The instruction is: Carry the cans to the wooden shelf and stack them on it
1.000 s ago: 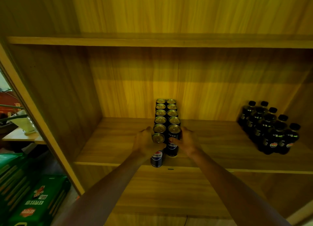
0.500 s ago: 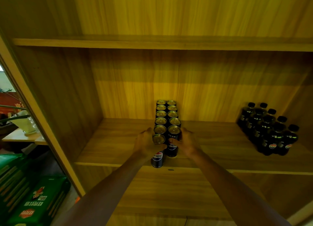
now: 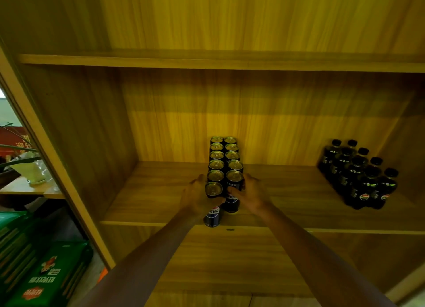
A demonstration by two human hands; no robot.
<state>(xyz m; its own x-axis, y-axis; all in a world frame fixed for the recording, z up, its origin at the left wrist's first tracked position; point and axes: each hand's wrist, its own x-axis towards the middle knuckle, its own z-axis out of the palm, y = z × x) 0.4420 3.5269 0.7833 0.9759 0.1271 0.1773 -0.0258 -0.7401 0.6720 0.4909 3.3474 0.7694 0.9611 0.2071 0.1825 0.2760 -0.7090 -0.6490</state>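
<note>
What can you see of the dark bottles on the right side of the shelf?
The dark plastic bottles with black caps stand upright in a tight two-row cluster on the wooden shelf board, near its right wall. Round red, white and blue logos show on the front ones. Nothing else touches them; both hands are away at the cans.

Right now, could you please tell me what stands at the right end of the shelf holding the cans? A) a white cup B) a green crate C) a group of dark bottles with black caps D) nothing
C: a cluster of dark bottles with black caps stands at the right end of the wooden shelf, apart from the cans.
</note>
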